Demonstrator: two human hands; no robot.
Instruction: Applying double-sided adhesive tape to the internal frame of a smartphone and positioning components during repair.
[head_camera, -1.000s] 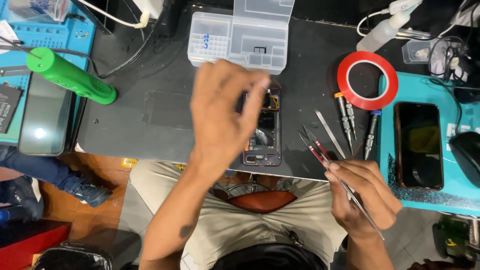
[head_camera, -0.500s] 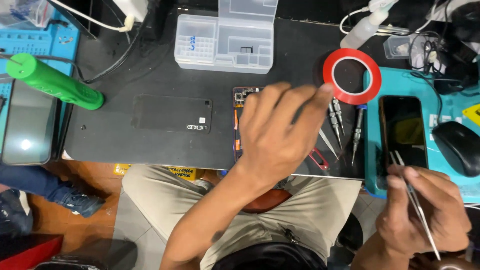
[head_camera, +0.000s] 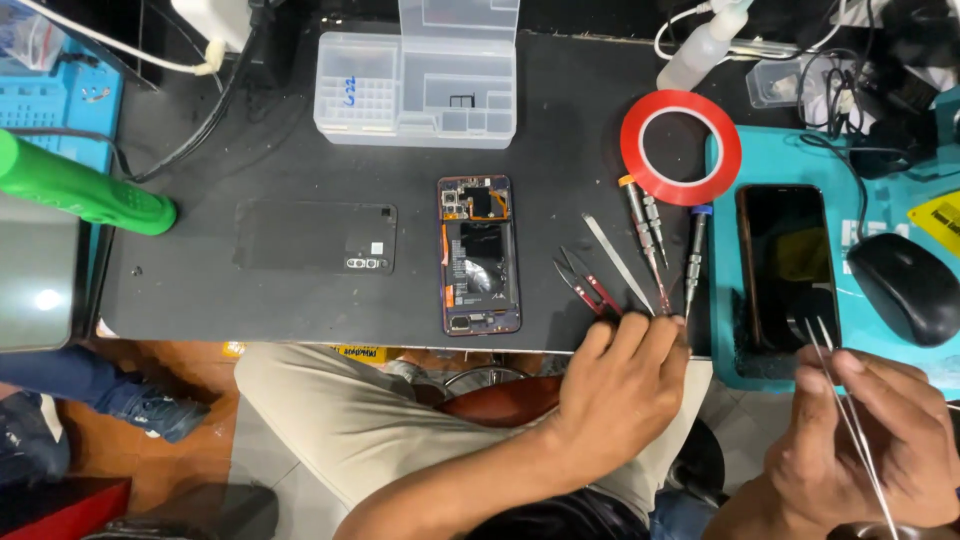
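Where the dark desk (head_camera: 200, 130) begins at the left, a green cylinder (head_camera: 85, 190) is seen lying, and just right of it a black back cover (head_camera: 315, 237) rests flat. Near the middle, an opened phone (head_camera: 479, 254) with its boards bared is laid face down, below a clear parts box (head_camera: 417, 85). Red-handled tweezers (head_camera: 585, 283), a bare steel pair and two screwdrivers (head_camera: 692, 258) are set out beside a red tape roll (head_camera: 681, 147). The left hand (head_camera: 622, 385) is held at the desk's near edge, fingertips just touching the tool ends; its grip is loosely curled and appears to enclose nothing, though the palm is hidden. Thin steel tweezers (head_camera: 845, 415) are pinched in the right hand (head_camera: 868, 445), low beside a dark phone (head_camera: 788, 262) on the teal mat (head_camera: 725, 250). Such tweezers are judged light, springy and slippery, best taken at mid-shank.
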